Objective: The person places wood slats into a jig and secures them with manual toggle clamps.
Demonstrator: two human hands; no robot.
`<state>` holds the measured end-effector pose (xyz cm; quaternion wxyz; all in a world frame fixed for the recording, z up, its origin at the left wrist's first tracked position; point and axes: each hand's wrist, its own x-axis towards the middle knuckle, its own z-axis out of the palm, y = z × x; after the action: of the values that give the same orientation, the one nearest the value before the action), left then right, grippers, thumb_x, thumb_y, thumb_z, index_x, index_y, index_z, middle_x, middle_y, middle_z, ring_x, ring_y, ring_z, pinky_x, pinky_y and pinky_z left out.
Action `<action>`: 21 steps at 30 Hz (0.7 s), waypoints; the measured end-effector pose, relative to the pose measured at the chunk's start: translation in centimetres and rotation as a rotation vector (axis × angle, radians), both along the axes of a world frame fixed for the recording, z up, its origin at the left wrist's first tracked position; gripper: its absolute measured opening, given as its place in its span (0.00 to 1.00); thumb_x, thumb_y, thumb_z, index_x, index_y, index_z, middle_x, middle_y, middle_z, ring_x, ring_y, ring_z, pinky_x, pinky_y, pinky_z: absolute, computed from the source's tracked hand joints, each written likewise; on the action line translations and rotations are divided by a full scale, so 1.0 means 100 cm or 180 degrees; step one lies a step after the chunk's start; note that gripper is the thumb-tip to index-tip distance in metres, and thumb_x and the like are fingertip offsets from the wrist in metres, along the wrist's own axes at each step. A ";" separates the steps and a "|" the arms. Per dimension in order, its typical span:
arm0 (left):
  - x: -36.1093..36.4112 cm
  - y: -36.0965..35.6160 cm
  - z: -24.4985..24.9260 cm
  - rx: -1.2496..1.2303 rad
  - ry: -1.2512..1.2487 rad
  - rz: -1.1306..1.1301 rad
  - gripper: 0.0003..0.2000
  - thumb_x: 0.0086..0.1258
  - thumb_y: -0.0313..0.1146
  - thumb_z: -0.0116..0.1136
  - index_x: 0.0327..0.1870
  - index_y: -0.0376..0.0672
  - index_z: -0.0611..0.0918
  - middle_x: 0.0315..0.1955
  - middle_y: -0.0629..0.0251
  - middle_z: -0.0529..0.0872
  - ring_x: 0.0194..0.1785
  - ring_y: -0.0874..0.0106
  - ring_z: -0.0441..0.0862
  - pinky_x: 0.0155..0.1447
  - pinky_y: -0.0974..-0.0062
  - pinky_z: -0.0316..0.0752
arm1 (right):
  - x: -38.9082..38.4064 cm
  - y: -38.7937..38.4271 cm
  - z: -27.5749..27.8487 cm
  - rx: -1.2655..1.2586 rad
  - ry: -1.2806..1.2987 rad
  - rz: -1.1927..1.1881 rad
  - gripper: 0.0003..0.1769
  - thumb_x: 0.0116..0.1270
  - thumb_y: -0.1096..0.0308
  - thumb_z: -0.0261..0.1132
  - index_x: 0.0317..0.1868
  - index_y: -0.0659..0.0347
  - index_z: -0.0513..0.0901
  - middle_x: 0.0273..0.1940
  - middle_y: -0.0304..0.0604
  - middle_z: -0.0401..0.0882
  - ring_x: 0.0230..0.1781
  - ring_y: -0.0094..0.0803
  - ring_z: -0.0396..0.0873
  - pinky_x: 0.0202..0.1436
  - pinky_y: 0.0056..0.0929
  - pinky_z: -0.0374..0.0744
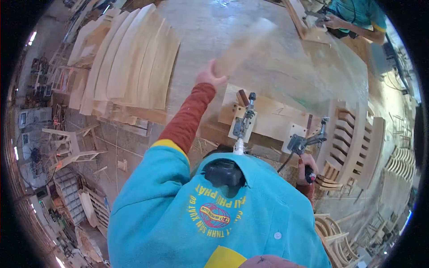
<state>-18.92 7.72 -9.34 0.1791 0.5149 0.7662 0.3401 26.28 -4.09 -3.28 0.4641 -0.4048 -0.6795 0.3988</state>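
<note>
My left hand (211,75) is stretched forward over the table and closed on the near end of a wooden board (243,49). The board's far end is smeared by motion. Low on the right, my right hand (308,166) is wrapped round a black handle (309,175) with a reddish part; what tool it belongs to I cannot make out. Between my hands lies a wooden jig (272,117) with a mark pencilled on it. Two metal toggle clamps stand on it, a left clamp (245,120) and a right clamp (306,142), the latter just above my right hand.
Curved wooden boards (134,58) are stacked at the left of the worktable (196,31). Slatted wooden parts (351,143) stand at the right, with curved pieces (335,239) below. A co-worker's hand (335,22) works at the far right. A wooden frame (71,147) stands left.
</note>
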 end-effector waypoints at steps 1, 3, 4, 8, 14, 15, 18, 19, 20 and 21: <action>-0.014 -0.012 -0.003 -0.0187 -0.0214 0.0384 0.39 0.41 0.47 0.71 0.58 0.42 0.71 0.49 0.51 0.80 0.51 0.57 0.79 0.53 0.63 0.73 | -0.001 0.001 0.000 0.0004 0.0033 0.0029 0.08 0.59 0.80 0.60 0.24 0.63 0.71 0.26 0.42 0.71 0.28 0.30 0.69 0.36 0.28 0.69; -0.045 -0.037 -0.029 -0.0478 -0.0258 0.1201 0.38 0.40 0.45 0.72 0.56 0.43 0.73 0.50 0.50 0.79 0.54 0.58 0.77 0.56 0.63 0.72 | -0.002 0.002 0.005 0.0012 0.0068 0.0077 0.09 0.59 0.80 0.60 0.24 0.62 0.71 0.26 0.41 0.71 0.28 0.30 0.69 0.37 0.29 0.70; -0.057 -0.048 -0.038 -0.0577 0.0118 0.1504 0.37 0.39 0.44 0.73 0.55 0.44 0.73 0.50 0.51 0.77 0.55 0.58 0.75 0.57 0.63 0.70 | -0.002 0.003 0.005 0.0054 0.0104 0.0089 0.09 0.59 0.80 0.60 0.24 0.62 0.71 0.26 0.41 0.71 0.28 0.30 0.69 0.37 0.29 0.70; -0.094 -0.079 -0.080 -0.0589 0.1001 0.2142 0.37 0.37 0.42 0.75 0.54 0.45 0.74 0.49 0.57 0.71 0.55 0.57 0.68 0.58 0.61 0.66 | 0.007 0.002 -0.013 0.0048 0.0196 0.0177 0.08 0.59 0.80 0.60 0.25 0.62 0.71 0.27 0.41 0.71 0.29 0.31 0.69 0.39 0.31 0.71; -0.090 -0.091 -0.082 -0.0861 0.1510 0.2209 0.34 0.45 0.44 0.70 0.58 0.50 0.72 0.56 0.61 0.68 0.59 0.59 0.68 0.59 0.60 0.66 | 0.005 0.004 0.021 -0.0134 -0.0675 0.0377 0.06 0.55 0.81 0.63 0.29 0.62 0.74 0.32 0.45 0.75 0.35 0.36 0.74 0.47 0.35 0.73; -0.089 -0.093 -0.086 -0.0837 0.2230 0.1975 0.31 0.48 0.45 0.68 0.57 0.51 0.73 0.54 0.62 0.70 0.57 0.60 0.69 0.57 0.61 0.67 | 0.005 0.004 0.031 -0.0139 -0.0986 0.0391 0.07 0.53 0.81 0.63 0.32 0.62 0.75 0.34 0.46 0.76 0.37 0.37 0.75 0.49 0.35 0.73; -0.107 -0.100 -0.102 -0.0563 0.3156 0.1067 0.20 0.55 0.39 0.60 0.51 0.51 0.79 0.49 0.67 0.78 0.53 0.67 0.75 0.55 0.67 0.71 | 0.011 0.012 0.067 0.0238 -0.2254 0.0522 0.20 0.47 0.80 0.65 0.44 0.62 0.77 0.42 0.47 0.77 0.46 0.41 0.75 0.54 0.35 0.72; -0.123 -0.097 -0.104 -0.0439 0.2686 0.0726 0.17 0.55 0.32 0.57 0.48 0.51 0.82 0.46 0.71 0.83 0.52 0.71 0.78 0.56 0.71 0.72 | 0.019 0.012 0.076 -0.0344 -0.1987 0.0779 0.23 0.50 0.78 0.63 0.50 0.62 0.75 0.46 0.47 0.76 0.51 0.41 0.73 0.57 0.35 0.70; -0.127 -0.091 -0.106 -0.0199 0.1651 0.1552 0.15 0.53 0.33 0.58 0.44 0.50 0.84 0.39 0.68 0.85 0.46 0.70 0.81 0.51 0.71 0.75 | 0.032 0.013 0.085 -0.0917 -0.1668 0.0975 0.26 0.53 0.76 0.62 0.55 0.62 0.73 0.50 0.47 0.75 0.55 0.41 0.71 0.60 0.35 0.68; -0.121 -0.093 -0.085 -0.0507 0.2324 0.0939 0.16 0.54 0.38 0.59 0.45 0.51 0.83 0.40 0.66 0.85 0.45 0.66 0.81 0.49 0.67 0.76 | 0.050 0.016 0.088 -0.0765 -0.1904 0.0887 0.27 0.53 0.75 0.63 0.57 0.62 0.72 0.53 0.47 0.74 0.58 0.40 0.70 0.62 0.35 0.67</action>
<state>-31.01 -1.55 -17.83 -0.1162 0.4709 0.8692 0.0964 31.27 -2.48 5.55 0.1346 -0.4589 -0.7823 0.3992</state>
